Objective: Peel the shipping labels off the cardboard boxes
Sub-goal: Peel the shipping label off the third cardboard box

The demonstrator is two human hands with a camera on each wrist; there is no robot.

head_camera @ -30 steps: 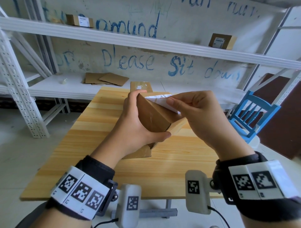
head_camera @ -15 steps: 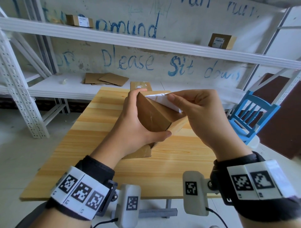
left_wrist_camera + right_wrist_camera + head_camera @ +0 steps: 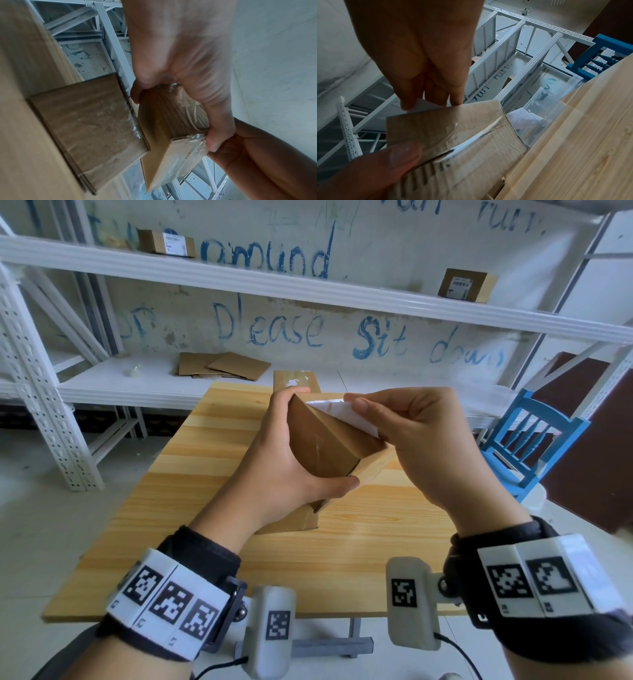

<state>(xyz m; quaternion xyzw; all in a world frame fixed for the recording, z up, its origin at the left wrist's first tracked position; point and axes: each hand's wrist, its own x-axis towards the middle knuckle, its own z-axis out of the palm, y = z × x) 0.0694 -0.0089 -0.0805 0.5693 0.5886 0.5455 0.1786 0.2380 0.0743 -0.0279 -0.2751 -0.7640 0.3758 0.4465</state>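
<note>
A small brown cardboard box (image 3: 322, 445) is held tilted above the wooden table (image 3: 212, 508). My left hand (image 3: 291, 470) grips it from the left, thumb under its lower corner and fingers over the top; the left wrist view shows the same box (image 3: 159, 135). My right hand (image 3: 411, 440) pinches the white shipping label (image 3: 346, 417), which stands partly lifted off the box's upper face. In the right wrist view the thumb (image 3: 402, 155) presses the label (image 3: 471, 140) against the fingers. A flat cardboard piece (image 3: 294, 520) lies on the table beneath my left hand.
Another flattened box (image 3: 296, 381) lies at the table's far edge. Flat cardboard sheets (image 3: 222, 366) sit on the lower white shelf. Two labelled boxes (image 3: 168, 242) (image 3: 467, 285) stand on the upper shelf. A blue chair (image 3: 534, 440) is at the right, a clear plastic bin (image 3: 544, 116) beside the table.
The box and both hands have risen slightly. My right hand has drawn the label a little further off the box's top face.
</note>
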